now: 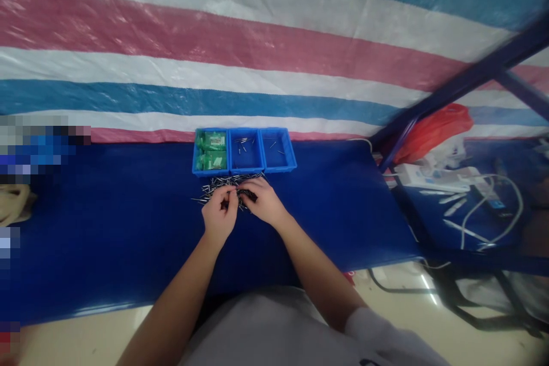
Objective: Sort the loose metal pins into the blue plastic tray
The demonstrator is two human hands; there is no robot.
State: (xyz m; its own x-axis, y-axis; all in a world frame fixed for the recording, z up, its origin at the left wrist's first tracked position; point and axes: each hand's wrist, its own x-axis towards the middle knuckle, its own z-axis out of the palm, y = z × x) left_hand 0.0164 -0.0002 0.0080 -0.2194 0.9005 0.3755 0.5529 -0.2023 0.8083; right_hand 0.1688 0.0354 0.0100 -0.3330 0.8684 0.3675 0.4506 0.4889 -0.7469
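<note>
Metal pieces (219,184) heaped beneath, beyond fingertips | left hand (218,214), right hand (266,200) curled inward | cannot tell whether clamped

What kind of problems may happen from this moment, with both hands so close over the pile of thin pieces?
1. The loose pile lies directly on the blue table, so the left hand or right hand might knock pieces and scatter them.
2. The middle bin and right bin stand side by side, both holding a few thin pieces; these could get mixed up.
</note>
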